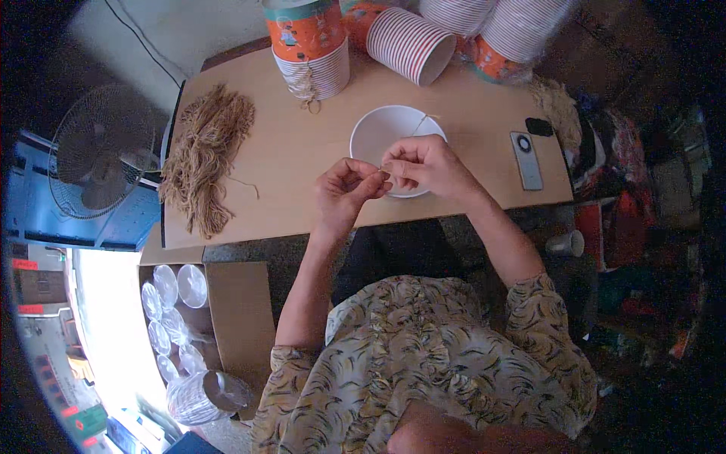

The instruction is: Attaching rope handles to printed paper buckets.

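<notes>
My left hand (347, 191) and my right hand (432, 165) meet fingertip to fingertip above the table's near edge, both closed in a pinch. Between them is a short bit of thin tan twine (385, 173), mostly covered by the fingers. Just behind the hands stands a white round bowl (365, 130), partly hidden by my right hand. A thin strand (423, 121) shows at its far right rim; whether it joins the twine in my fingers I cannot tell. At the table's left lies a large bundle of tan twine (208, 155), one loose end trailing right.
Stacked paper buckets (310, 53) stand at the back, with twine hanging on them; another stack (408, 45) lies tipped. A phone (527, 160) and a small black object (538, 126) are at right. Left are a fan (102, 151) and a carton (242, 318) of clear plastic-wrapped cups.
</notes>
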Demonstrator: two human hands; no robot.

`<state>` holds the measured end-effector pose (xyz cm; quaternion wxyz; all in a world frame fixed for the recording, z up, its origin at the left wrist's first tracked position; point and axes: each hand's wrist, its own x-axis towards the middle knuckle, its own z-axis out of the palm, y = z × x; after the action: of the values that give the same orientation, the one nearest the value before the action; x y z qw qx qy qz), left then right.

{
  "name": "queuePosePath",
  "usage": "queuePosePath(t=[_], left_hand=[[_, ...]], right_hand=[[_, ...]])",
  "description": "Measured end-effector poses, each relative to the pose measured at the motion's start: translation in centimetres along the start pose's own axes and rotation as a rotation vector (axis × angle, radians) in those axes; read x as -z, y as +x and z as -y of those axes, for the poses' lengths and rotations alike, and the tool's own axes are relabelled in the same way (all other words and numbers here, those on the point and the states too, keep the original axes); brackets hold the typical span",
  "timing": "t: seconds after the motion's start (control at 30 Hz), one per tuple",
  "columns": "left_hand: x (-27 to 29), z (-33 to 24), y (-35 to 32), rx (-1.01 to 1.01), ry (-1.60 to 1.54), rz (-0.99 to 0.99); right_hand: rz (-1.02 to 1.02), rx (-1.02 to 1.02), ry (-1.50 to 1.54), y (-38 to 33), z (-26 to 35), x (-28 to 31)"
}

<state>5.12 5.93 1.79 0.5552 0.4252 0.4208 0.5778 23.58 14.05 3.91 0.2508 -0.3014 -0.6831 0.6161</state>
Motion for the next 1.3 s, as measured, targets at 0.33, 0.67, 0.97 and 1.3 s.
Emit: queuePosePath(t=[0.33, 0.67, 0.97, 1.3], left_hand=[[0.0, -0.2, 0.0, 0.095, -0.052, 0.024], [0.4, 0.5, 0.2, 0.072, -0.066, 0.055], [0.5, 0.1, 0.1, 0.059, -0.024, 0.077], [0.0, -0.6, -0.3, 0.009, 0.008, 0.018]], right_hand=[[-0.175, -0.010, -0.061, -0.3, 0.2, -0.6], [-0.284, 0.065, -0.050, -0.1, 1.4, -1.2], [-0.291, 0.125, -0.023, 0.3, 1.0, -1.1], [-0.202, 0.160, -0.200, -0.6, 2.7, -0.3]])
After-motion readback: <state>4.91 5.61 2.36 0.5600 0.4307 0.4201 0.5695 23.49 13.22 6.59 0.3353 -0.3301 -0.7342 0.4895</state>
